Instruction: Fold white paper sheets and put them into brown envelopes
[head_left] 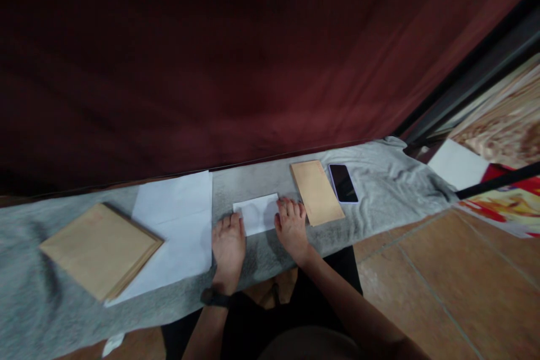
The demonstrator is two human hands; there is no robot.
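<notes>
A folded sheet of white paper lies flat on the grey cloth in front of me. At its left edge rests my left hand, palm down with the fingers laid on the paper's side and a dark band on the wrist. My right hand is palm down at the right edge, its fingers stretched forward and slightly apart. Neither hand grips anything that I can see. Just right of my right hand is a brown envelope, and a phone with a dark screen and pale purple case lies beside it.
Large white sheets lie to the left, partly under a stack of brown envelopes. Grey cloth covers the narrow bench. A dark red panel rises along its far edge. Tiled floor shows at the right.
</notes>
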